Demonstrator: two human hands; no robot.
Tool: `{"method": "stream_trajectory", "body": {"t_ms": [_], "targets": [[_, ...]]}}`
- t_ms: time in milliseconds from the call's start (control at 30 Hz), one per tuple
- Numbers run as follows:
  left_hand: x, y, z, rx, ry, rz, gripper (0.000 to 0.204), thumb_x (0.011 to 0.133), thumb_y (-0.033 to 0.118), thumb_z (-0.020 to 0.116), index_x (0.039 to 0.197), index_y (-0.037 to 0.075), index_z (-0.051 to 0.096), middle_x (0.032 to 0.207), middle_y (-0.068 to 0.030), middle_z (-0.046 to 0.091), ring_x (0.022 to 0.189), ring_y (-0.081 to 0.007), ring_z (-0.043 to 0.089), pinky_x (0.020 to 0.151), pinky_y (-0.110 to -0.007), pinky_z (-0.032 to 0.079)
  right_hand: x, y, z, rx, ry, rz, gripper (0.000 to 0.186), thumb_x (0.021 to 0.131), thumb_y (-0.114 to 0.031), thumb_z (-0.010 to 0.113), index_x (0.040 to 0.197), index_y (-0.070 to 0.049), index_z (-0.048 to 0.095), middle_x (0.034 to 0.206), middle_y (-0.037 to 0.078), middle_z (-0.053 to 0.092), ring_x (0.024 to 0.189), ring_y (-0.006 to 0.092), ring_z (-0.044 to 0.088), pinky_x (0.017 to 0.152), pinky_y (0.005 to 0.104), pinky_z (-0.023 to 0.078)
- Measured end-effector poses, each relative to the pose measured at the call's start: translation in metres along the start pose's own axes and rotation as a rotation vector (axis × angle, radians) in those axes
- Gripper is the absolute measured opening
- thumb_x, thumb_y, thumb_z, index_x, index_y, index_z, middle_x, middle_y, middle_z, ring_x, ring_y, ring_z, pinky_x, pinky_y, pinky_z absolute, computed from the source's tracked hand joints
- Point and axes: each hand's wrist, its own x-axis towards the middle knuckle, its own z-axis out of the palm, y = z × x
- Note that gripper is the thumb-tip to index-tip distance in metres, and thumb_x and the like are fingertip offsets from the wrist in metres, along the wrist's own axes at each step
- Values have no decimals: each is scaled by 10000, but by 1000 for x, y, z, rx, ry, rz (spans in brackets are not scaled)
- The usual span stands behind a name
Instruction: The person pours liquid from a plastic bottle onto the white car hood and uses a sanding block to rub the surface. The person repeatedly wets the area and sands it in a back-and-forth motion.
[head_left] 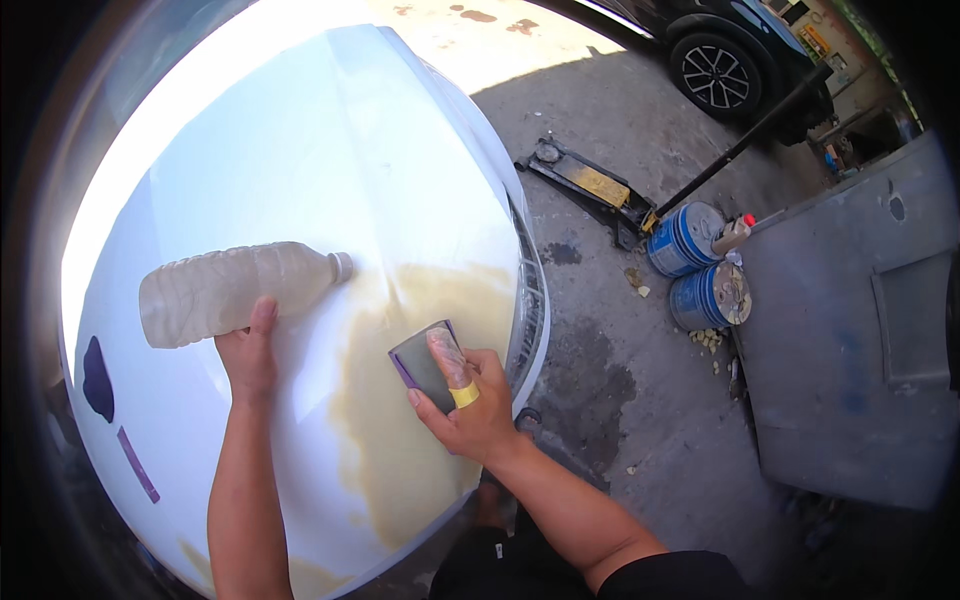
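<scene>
My left hand [246, 352] grips a large translucent plastic bottle [215, 285], lying sideways above the white car panel [260, 170], its cap toward the right. My right hand [470, 420] grips a grey sanding block with purple edges [415, 360] against a yellowish patch [380, 480] near the panel's right edge. One finger of that hand has a clear wrap with yellow tape around it. A dark purple pad [97, 378] and a narrow purple strip [137, 460] rest on the panel at left.
A floor jack [590, 185] with a long handle stands on the concrete floor, beside two blue buckets [675, 240] with a small bottle [732, 235]. A large grey panel [840, 340] occupies the right side. A dark car [720, 35] stands at the top right.
</scene>
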Motion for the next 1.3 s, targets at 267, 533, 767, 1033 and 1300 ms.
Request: {"method": "stream_trajectory", "body": {"t_ms": [267,533,767,1033,1300], "targets": [[3,-3,13,-73,-54,-44,631,893,325,739,1359,0,462,1247,-78,556,1067,-164,546,912,-322,466,110,59,-16,-332,64,78,607,821,-308,741,1326,-9,584,908,149,666,896,297,541,794,411,471],[0,0,7,-23,-2,9,638,897,334,732,1357,-17,464,1287,-105,553,1181,-210,523,1042,-353,403,-17,4,-8,-22,26,-73,626,784,-249,767,1345,-43,581,1111,122,690,913,305,558,805,400,495],[2,5,10,-19,-43,-79,630,903,320,731,1360,-18,460,1269,-95,555,1143,-196,530,1008,-342,422,108,42,-11,-284,14,108,587,819,-302,727,1313,-17,587,978,142,713,943,306,528,810,407,457],[-1,-1,6,-43,11,32,651,898,327,735,1372,-15,446,1280,-94,550,1149,-197,532,1017,-342,420,-5,-3,-8,63,-33,-113,636,767,-241,784,1337,-49,579,1050,132,700,914,313,572,802,415,495],[3,4,1,-35,-2,3,644,898,340,734,1362,-7,453,1265,-89,554,1133,-182,537,979,-332,448,73,13,2,-20,-158,-23,592,796,-293,749,1315,-52,596,1013,126,696,927,314,560,786,417,490]]}}
